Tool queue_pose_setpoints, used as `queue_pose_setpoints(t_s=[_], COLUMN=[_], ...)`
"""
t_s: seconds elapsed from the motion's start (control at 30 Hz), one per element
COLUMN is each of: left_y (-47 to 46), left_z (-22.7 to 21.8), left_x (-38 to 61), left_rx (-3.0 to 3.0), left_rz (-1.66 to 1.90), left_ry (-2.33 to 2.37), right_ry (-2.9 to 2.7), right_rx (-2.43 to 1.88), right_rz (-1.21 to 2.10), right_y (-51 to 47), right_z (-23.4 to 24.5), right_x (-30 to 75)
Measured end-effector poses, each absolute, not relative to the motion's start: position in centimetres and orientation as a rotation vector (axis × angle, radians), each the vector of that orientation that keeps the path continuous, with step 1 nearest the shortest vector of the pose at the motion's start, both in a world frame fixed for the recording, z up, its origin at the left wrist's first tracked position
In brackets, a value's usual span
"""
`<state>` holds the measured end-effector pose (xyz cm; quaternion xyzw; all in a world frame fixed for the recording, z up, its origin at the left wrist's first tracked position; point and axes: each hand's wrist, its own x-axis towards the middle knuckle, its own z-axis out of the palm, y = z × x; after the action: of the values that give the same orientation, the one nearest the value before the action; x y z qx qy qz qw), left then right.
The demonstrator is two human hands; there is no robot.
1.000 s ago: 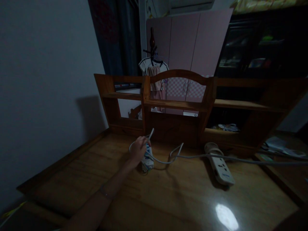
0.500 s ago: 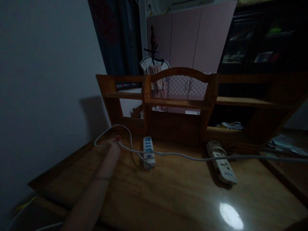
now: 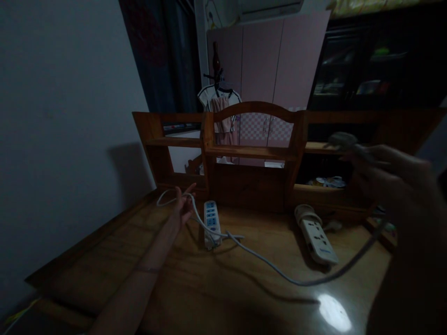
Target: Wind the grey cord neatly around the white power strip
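My right hand (image 3: 398, 177), raised at the right, is closed on a power plug (image 3: 344, 139), which is blurred. From it a grey-white cable (image 3: 279, 272) sags across the desk to the left. My left hand (image 3: 185, 204) is palm up with fingers apart, the cable lying across it between thumb and fingers. Beyond that hand the cable makes a small loop near the shelf. A white power strip with blue sockets (image 3: 211, 216) lies right of my left hand, and the cable crosses its lower end.
A second white power strip (image 3: 317, 239), with cord wound at its far end, lies on the right of the wooden desk (image 3: 157, 298). A wooden shelf unit (image 3: 249, 186) runs along the back edge. A wall (image 3: 70, 139) stands at the left.
My right hand has come into view with the plug. The cable, stretched nearly straight across before, now hangs slack lower down. My left hand has moved slightly right, and the left loop has shrunk.
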<state>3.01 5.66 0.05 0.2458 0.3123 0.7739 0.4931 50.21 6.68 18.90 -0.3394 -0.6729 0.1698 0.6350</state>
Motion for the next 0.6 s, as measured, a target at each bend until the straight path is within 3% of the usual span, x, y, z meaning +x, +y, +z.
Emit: queue_pose_setpoints(t_s=[0.13,0.3,0.6], left_y=[6.0,6.4,6.5], left_z=[-0.3,-0.9,-0.7], left_x=[4.5,5.9,7.3], left_rx=[0.656,0.677,0.756], left_rz=[1.793,1.763,1.733], left_ry=[0.730,0.718,0.606], right_ry=[-1.917,-2.320,-2.283], right_rx=[-0.795,-0.709,-0.869], right_rz=[0.352,0.695,1.130], right_y=[8.3,8.8,8.8], right_z=[16.6,11.4,3.6], right_x=[44.6,36.2,29.7])
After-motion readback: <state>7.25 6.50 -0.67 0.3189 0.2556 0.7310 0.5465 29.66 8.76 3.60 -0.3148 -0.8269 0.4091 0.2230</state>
